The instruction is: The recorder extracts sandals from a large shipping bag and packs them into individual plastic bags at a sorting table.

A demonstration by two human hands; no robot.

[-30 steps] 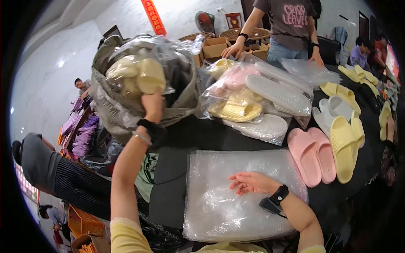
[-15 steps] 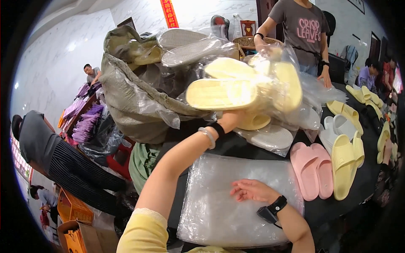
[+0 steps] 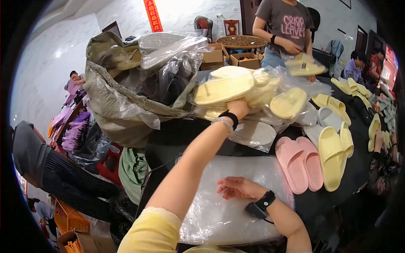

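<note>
My left hand [image 3: 238, 109] reaches out to a pile on the dark table, closed on a pair of bagged yellow slippers [image 3: 223, 90]; its fingertips are partly hidden by them. More bagged yellow slippers [image 3: 288, 104] lie against it on the right, and a bagged pale grey slipper [image 3: 254, 135] lies just in front. My right hand [image 3: 239, 187] rests, fingers loosely curled and apart and nothing in them, over a stack of clear plastic bags [image 3: 211, 219]. A person across the table has a blurred bagged yellow pair [image 3: 304, 65] by their hand.
A big grey-green sack [image 3: 122, 101] of bagged slippers stands at the far left. Loose pink slippers [image 3: 298, 164] and yellow slippers [image 3: 333, 156] line the right side. Behind are cardboard boxes [image 3: 213, 57] and a round table [image 3: 241, 41]. Other people work at both sides.
My left hand has set the bagged yellow slippers lower onto the pile. The person opposite has drawn their hand back from the pile, a bagged yellow pair now beside it. The view has shifted right.
</note>
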